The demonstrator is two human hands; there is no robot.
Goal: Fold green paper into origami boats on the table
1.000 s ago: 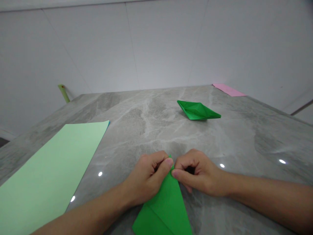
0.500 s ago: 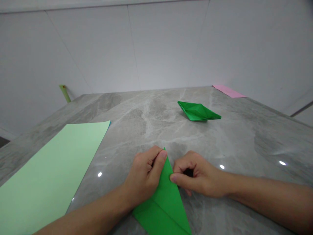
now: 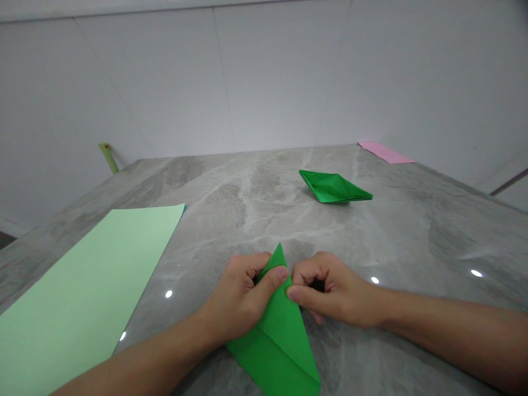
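A folded sheet of green paper (image 3: 284,335) is held between my hands near the front of the table, its pointed tip facing away from me and its lower end at the bottom of the view. My left hand (image 3: 241,297) grips it just below the tip, with the thumb lying on top and the fingers behind. On the right edge, a little lower than the tip, my right hand (image 3: 330,289) pinches the paper between thumb and forefinger. A crease runs slantwise across the lower part. Farther back rests a green folded paper boat (image 3: 336,188).
Light green paper sheets (image 3: 91,286) lie on the left of the grey marbled table (image 3: 223,203). A pink paper (image 3: 385,152) is at the far right corner. Behind the table rises a white wall (image 3: 173,77); a yellow-green strip (image 3: 108,158) stands past the far left edge.
The green paper has shifted slightly up and away from me, showing more of its tip. My left thumb has slid down and across the paper, and my right hand has risen slightly.
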